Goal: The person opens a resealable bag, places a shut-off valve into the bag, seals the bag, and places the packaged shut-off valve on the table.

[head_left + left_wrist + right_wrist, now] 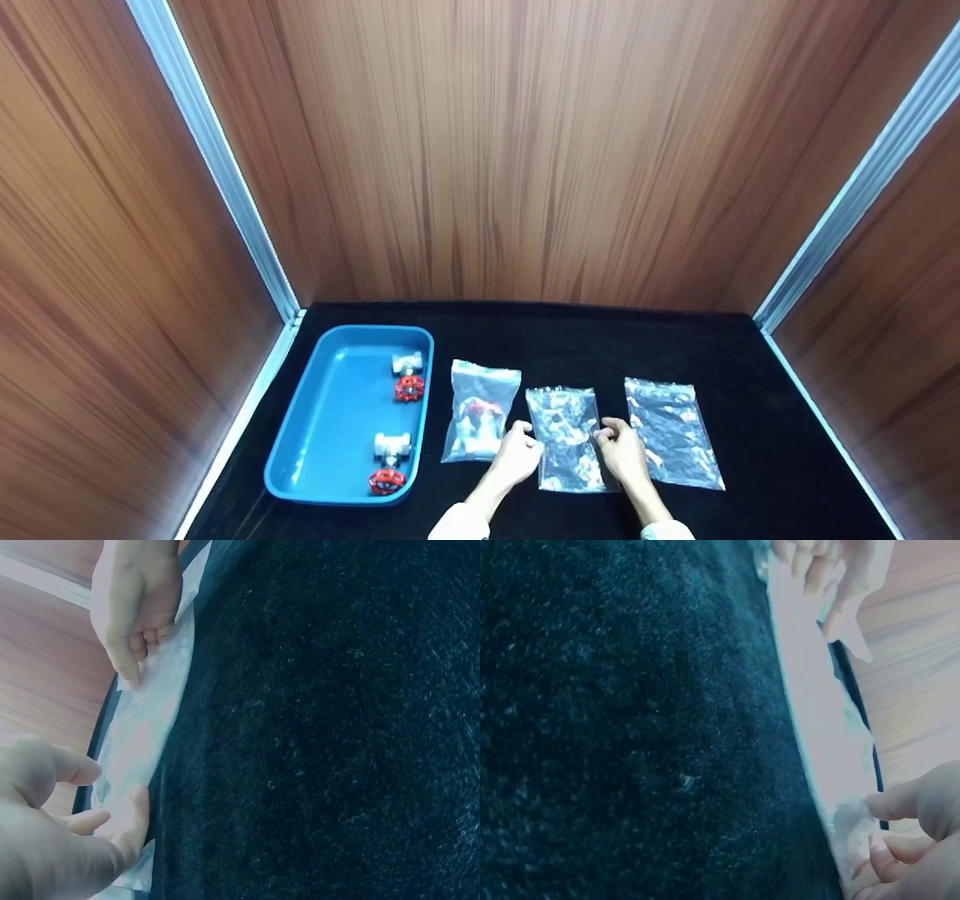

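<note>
Flat on the black cloth lies a clear plastic bag point(568, 439), with a hand at each side. My left hand point(517, 454) is at its left edge; in the left wrist view the left thumb and fingers point(133, 821) are spread apart against the bag. At the right edge, my right hand point(622, 452) has its fingers bent loosely, fingertips right at the plastic. In the right wrist view a gap shows between that thumb and the other fingers point(904, 847). Left of the left hand lies a zip bag point(476, 420) containing a red-handled valve point(484, 407).
A blue tray point(337, 495) stands on the left with two metal valves inside: one valve point(409, 379) with a red handwheel at the back, another valve point(390, 461) nearer. Another clear bag point(675, 435) lies right of the right hand. Wooden walls point(525, 150) enclose the black-covered table.
</note>
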A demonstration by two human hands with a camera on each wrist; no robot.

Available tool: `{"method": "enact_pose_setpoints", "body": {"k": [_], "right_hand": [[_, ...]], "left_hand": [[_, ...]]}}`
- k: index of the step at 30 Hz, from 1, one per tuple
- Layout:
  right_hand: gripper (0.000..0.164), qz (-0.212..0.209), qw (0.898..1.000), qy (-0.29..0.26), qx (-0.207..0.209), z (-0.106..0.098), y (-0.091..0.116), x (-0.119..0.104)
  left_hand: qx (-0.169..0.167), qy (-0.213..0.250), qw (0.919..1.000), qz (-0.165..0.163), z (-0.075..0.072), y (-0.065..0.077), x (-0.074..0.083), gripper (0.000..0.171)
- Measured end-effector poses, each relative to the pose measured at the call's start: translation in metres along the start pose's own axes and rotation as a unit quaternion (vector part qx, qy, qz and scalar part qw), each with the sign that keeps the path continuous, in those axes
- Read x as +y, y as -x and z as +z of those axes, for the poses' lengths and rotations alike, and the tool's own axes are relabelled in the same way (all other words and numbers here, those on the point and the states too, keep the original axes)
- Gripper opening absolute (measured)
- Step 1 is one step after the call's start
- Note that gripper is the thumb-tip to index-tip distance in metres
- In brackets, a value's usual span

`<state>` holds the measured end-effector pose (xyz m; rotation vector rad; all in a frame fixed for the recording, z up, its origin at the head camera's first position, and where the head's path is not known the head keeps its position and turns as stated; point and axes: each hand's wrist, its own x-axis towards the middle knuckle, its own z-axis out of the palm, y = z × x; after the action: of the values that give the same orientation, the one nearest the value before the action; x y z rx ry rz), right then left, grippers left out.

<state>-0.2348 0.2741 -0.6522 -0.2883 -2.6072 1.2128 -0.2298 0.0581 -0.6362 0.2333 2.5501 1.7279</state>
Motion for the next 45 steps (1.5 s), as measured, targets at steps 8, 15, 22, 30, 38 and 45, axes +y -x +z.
{"method": "enact_pose_setpoints", "body": {"k": [8, 15, 22, 30, 38, 45], "right_hand": [[0.022, 0.001, 0.999, -0.054, 0.002, -0.001, 0.001, -0.003], [0.016, -0.006, 0.994, -0.108, 0.019, 0.001, 0.002, -0.004], [0.01, -0.009, 0.987, -0.159, 0.018, 0.0, 0.0, -0.007], [0.011, -0.069, 0.969, -0.234, 0.023, 0.0, -0.003, -0.01], [0.014, -0.1, 0.951, -0.292, 0.001, 0.001, -0.004, -0.011], [0.008, -0.088, 0.947, -0.308, -0.027, 0.0, -0.002, -0.014]], "left_hand": [[-0.011, 0.087, 0.9946, -0.055, 0.001, 0.0, 0.0, 0.038], [-0.02, 0.154, 0.9852, -0.073, 0.001, -0.001, -0.001, 0.04], [-0.013, 0.17, 0.9839, -0.054, -0.002, -0.005, 0.001, 0.047], [-0.043, 0.162, 0.9857, -0.015, -0.008, -0.008, 0.002, 0.029], [-0.011, 0.224, 0.9744, -0.004, -0.015, -0.013, 0.004, 0.024], [0.028, 0.261, 0.9648, 0.017, -0.029, -0.021, 0.01, 0.031]]}}
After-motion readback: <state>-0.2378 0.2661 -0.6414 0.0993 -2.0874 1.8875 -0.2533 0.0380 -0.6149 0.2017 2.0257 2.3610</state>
